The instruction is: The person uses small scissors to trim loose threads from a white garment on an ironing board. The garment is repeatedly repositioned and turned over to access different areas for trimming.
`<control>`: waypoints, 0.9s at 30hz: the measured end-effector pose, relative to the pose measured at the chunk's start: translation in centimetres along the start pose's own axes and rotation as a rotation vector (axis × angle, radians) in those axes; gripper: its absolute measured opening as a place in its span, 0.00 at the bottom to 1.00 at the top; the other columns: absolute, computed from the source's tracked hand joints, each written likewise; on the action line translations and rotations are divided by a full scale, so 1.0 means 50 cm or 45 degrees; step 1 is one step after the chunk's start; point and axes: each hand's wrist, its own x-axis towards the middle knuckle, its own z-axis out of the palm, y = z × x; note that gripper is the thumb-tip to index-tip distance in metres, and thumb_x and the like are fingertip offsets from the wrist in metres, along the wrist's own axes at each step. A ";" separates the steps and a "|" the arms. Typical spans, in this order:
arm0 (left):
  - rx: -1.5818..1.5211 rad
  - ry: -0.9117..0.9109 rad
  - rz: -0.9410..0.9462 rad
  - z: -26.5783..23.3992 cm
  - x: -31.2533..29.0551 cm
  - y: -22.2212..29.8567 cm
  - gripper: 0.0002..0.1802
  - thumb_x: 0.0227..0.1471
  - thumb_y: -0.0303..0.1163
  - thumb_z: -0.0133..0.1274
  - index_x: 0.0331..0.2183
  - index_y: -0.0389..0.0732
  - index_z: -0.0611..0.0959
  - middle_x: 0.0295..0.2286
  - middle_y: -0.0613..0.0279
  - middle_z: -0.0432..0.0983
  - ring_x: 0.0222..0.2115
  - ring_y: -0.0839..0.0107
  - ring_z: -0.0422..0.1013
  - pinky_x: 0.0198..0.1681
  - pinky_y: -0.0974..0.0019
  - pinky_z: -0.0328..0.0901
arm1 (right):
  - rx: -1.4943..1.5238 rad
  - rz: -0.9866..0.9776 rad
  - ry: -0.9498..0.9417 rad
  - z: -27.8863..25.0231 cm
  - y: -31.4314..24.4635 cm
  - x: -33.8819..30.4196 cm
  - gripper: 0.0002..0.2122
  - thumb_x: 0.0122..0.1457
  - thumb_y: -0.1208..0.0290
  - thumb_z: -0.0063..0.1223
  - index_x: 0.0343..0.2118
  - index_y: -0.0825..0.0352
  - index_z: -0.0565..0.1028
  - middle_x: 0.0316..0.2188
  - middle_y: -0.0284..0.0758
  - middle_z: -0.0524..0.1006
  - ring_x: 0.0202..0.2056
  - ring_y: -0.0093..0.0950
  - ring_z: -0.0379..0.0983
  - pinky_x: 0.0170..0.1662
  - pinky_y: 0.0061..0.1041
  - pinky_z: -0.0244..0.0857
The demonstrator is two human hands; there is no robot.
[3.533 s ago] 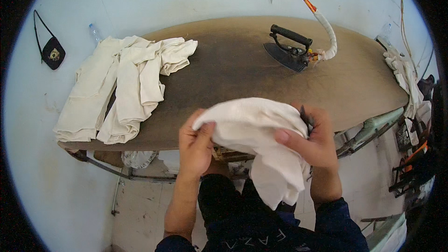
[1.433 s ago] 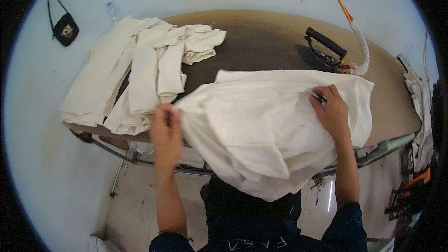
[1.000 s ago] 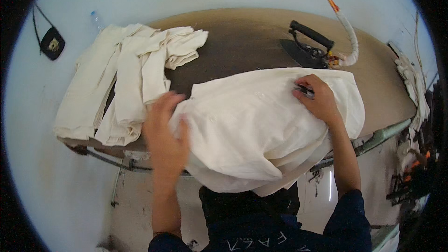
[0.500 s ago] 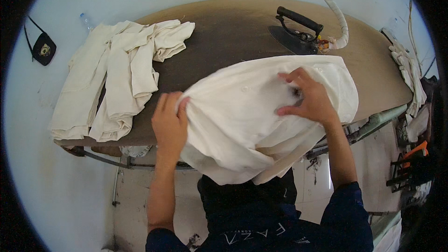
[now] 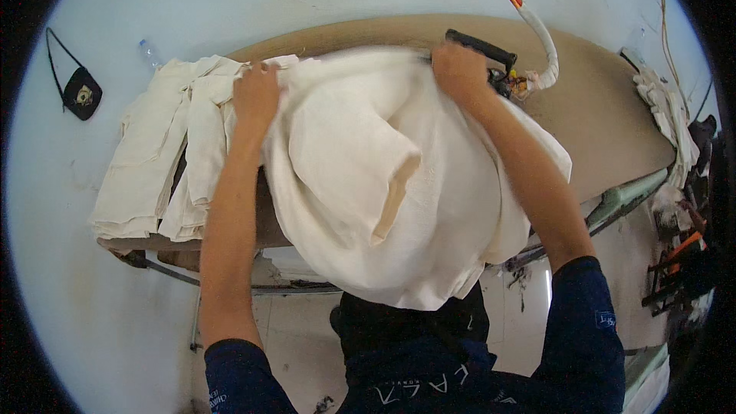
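Note:
A cream shirt point(image 5: 345, 207) is stretched between my two hands over the padded ironing table point(image 5: 613, 123), one sleeve opening showing at its middle and its lower part hanging past the near edge. My left hand point(image 5: 257, 98) is closed on the cloth at its upper left corner, beside a pile of folded garments. With closed fingers my right hand point(image 5: 458, 70) grips the upper right edge, right in front of the black iron point(image 5: 483, 49). Much of the iron is hidden behind that hand and the cloth.
Cream folded garments point(image 5: 138, 161) lie at the table's left end. A wrapped cord point(image 5: 546, 46) rises from the iron. More pale cloth point(image 5: 661, 111) hangs by the right end. On the left wall hangs a black pouch point(image 5: 82, 94); a plastic bottle point(image 5: 149, 54) stands behind the pile.
Both hands have moved away from me, and the right hand has closed on the cloth. The shirt is now spread wider and farther up, with a sleeve opening facing up and the iron partly covered.

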 end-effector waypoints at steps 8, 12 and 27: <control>-1.484 0.021 0.127 -0.252 -0.351 0.201 0.25 0.52 0.39 0.66 0.48 0.38 0.79 0.50 0.53 0.72 0.52 0.54 0.69 0.55 0.53 0.63 | 0.596 -0.146 -0.260 0.104 -0.018 -0.077 0.14 0.61 0.58 0.56 0.43 0.62 0.80 0.42 0.46 0.79 0.46 0.46 0.76 0.50 0.43 0.71; -1.331 -0.013 0.129 -0.235 -0.393 0.273 0.26 0.49 0.39 0.69 0.48 0.40 0.80 0.49 0.52 0.72 0.50 0.56 0.70 0.51 0.57 0.66 | 0.593 -0.127 -0.264 0.104 -0.033 -0.081 0.14 0.61 0.57 0.56 0.43 0.61 0.80 0.43 0.44 0.79 0.46 0.45 0.77 0.50 0.44 0.71; -1.670 0.096 -0.107 -0.239 -0.431 0.249 0.12 0.49 0.25 0.67 0.39 0.39 0.86 0.36 0.59 0.80 0.32 0.70 0.76 0.36 0.69 0.69 | 0.967 -0.102 -0.066 0.057 0.025 -0.067 0.14 0.61 0.62 0.62 0.42 0.66 0.81 0.35 0.41 0.82 0.36 0.34 0.78 0.44 0.33 0.71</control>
